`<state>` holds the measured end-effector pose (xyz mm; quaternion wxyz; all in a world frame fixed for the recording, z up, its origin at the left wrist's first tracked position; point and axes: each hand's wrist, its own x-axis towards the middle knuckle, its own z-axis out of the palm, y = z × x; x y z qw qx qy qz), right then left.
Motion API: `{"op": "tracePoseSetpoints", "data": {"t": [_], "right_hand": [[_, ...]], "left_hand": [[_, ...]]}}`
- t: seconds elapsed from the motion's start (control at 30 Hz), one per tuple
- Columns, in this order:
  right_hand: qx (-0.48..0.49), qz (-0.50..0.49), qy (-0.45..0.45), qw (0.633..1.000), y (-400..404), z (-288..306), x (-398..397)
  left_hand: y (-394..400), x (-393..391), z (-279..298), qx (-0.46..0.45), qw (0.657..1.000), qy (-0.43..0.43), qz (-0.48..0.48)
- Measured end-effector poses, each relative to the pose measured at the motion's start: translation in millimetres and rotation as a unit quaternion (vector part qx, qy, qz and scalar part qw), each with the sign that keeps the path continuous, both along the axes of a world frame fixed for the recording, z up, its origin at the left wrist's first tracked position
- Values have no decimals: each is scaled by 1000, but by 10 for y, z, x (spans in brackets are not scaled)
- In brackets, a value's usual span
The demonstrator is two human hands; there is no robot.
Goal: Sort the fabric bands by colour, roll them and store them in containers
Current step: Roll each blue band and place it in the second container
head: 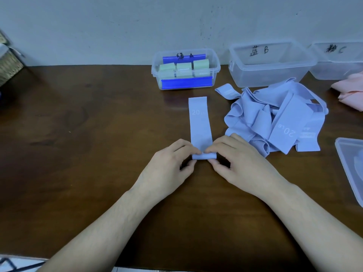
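A light blue fabric band (200, 122) marked "20 LB" lies flat on the brown table, running away from me. Its near end is folded into a small roll. My left hand (169, 165) pinches the roll's left side and my right hand (235, 163) pinches its right side. A loose pile of blue bands (279, 118) lies just right of my right hand. Behind it stands the empty clear container labelled B (271, 75). The container labelled A (157, 70) holds rolled green bands (184, 68). Pink bands (351, 91) lie at the far right.
Container C (337, 73) stands at the back right by the wall. A clear lid (349, 165) lies at the right edge. A woven basket (9, 63) sits at the far left. Bare table (78, 134) stretches to the left.
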<state>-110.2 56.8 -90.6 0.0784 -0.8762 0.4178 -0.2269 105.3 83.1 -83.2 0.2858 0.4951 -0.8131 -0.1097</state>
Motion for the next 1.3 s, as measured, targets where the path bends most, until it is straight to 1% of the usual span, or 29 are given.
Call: {"op": "tracePoseSetpoints", "data": {"t": [0.1,0.27,0.4,0.53,0.67,0.83,1.03,1.13,1.3], "right_hand": [[-4,13,-6,1000,35,20,-10],[27,36,-5,999,182,66,-72],[34,48,19,998,235,80,-70],[21,32,12,999,232,85,-69],[13,25,-3,1000,240,102,-71],[22,37,0,999,216,62,-54],[27,23,-17,999,149,31,-45],[32,12,-17,999,137,9,-42],[-6,1,-1,1000,159,12,-49]], "left_hand": [[33,20,11,1,1000,13,-5],[120,37,49,4,999,0,-40],[159,40,63,14,998,-20,-55],[158,32,56,6,998,-27,-47],[133,24,18,-9,999,-30,-20],[117,31,21,32,999,-4,-14],[132,38,13,-17,999,-18,-42],[105,33,-14,-26,998,-31,-46],[88,18,-24,-24,999,-17,-23]]}}
